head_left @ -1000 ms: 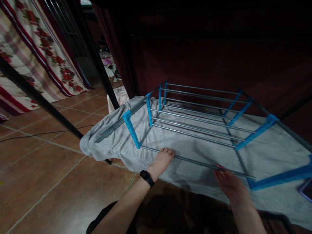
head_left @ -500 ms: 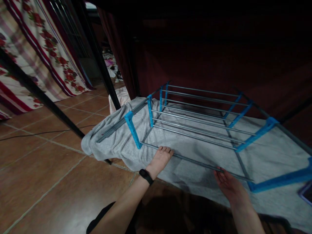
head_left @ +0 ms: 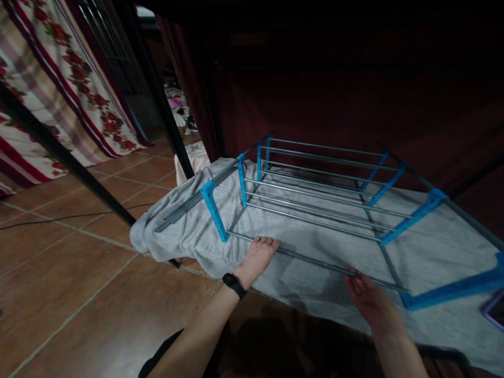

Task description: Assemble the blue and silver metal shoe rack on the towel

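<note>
- 12 = straight ahead of wearer. Rack (head_left: 326,198) sits at 12–1 o'clock on the grey blanket (head_left: 271,220), rungs running roughly L–R.
- L hand (head_left: 260,254), approx 11 o'clock: palm down, fingers curled narrow over the front rod (head_left: 315,261).
- R hand (head_left: 370,299), approx 1 o'clock: palm turned up, fingertips holding same rod from below; thumb's grip can't be made out.
- Rod's L end meets foot of L blue bracket (head_left: 214,215), 11 o'clock; R end is at R blue bracket (head_left: 452,291), 2 o'clock. Can't tell if either's fully seated.
- Loose tubes (head_left: 192,202) lie on blanket, 11 o'clock, beyond L bracket.
- Tips (my view): keep rod level & in line w/ both sockets; push w/ even pressure, no twisting; brace the bracket, as soft bedding probably gives.
</note>
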Available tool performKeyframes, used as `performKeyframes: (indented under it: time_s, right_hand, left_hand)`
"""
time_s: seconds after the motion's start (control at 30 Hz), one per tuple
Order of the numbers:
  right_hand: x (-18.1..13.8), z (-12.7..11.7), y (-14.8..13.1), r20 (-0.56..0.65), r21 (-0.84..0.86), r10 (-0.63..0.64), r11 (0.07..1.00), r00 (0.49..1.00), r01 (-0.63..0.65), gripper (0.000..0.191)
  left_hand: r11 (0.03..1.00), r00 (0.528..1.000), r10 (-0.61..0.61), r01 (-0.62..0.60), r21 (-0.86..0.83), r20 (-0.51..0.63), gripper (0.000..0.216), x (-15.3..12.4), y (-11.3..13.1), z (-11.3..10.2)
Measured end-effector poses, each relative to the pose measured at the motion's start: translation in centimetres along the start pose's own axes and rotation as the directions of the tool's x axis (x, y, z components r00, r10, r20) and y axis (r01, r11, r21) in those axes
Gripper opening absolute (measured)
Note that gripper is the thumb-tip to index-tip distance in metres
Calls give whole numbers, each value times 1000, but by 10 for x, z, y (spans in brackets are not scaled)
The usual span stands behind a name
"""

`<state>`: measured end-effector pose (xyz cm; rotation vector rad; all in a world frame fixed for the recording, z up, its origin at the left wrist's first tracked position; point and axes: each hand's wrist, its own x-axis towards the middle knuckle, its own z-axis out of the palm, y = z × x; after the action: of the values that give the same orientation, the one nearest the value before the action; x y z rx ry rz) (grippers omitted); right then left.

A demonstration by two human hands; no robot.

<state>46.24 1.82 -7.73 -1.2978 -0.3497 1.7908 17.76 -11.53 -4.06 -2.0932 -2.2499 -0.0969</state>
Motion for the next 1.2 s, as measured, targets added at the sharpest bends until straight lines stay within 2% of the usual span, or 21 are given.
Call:
performKeyframes:
  time_s: [0.23, 0.4, 0.53, 0.9, 1.2]
  right_hand:
    - [3, -4, 4, 51, -29, -57, 998, 997, 58, 15]
    - [-2, 0, 2, 20, 44, -13, 999, 1000, 12, 13]
    - [-2, 1, -2, 56, 57, -5, 998, 998, 2, 13]
    - [5, -2, -9, 139, 118, -165, 982, 976, 149, 4]
    - [3, -1, -21, 94, 174, -176, 972, 980, 158, 2]
  left_hand:
    - [1000, 1000, -8, 8, -4, 0, 30, 0, 2, 0]
    - [1000, 1000, -9, 8, -11, -28, 32, -1, 2, 0]
    - [1000, 1000, -2, 2, -28, -25, 35, -2, 2, -1]
    - [995, 999, 3, -8, -98, -50, 44, 3, -8, 3]
    - [994, 990, -111, 109, -24, -85, 47, 10, -21, 5]
